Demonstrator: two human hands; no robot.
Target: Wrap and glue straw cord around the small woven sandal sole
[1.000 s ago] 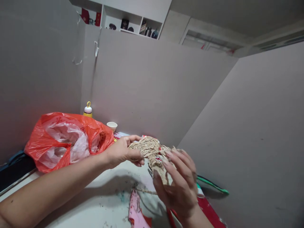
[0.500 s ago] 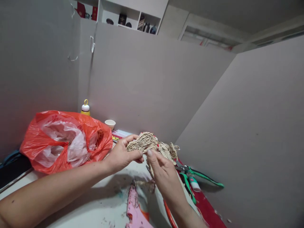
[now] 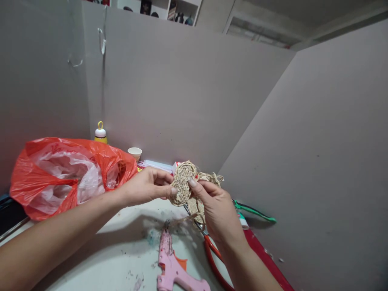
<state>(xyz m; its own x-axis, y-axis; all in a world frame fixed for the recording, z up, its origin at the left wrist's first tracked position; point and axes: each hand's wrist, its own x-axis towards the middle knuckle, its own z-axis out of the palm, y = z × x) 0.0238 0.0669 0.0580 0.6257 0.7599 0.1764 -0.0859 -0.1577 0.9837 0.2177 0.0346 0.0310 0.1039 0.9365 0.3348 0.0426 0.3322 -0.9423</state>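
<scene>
A coiled disc of beige twine (image 3: 182,182) is held upright above the white table (image 3: 115,258), with more braided twine hanging behind and below it. My left hand (image 3: 145,188) pinches the disc's left edge between thumb and fingers. My right hand (image 3: 216,210) grips its right side, the thumb pressed on the disc's face. A loose strand trails down toward the table.
A pink glue gun (image 3: 174,268) lies on the table below the hands. Red-handled scissors (image 3: 215,258) and green-handled cutters (image 3: 254,210) lie to the right. An orange plastic bag (image 3: 66,173) sits at left, with a paper cup (image 3: 135,152) and a yellow bottle (image 3: 100,134) behind it. Grey partition walls enclose the table.
The twine piece has been turned so its round coiled face points toward me. My right hand shifted up to grip its right edge. The view tilted downward.
</scene>
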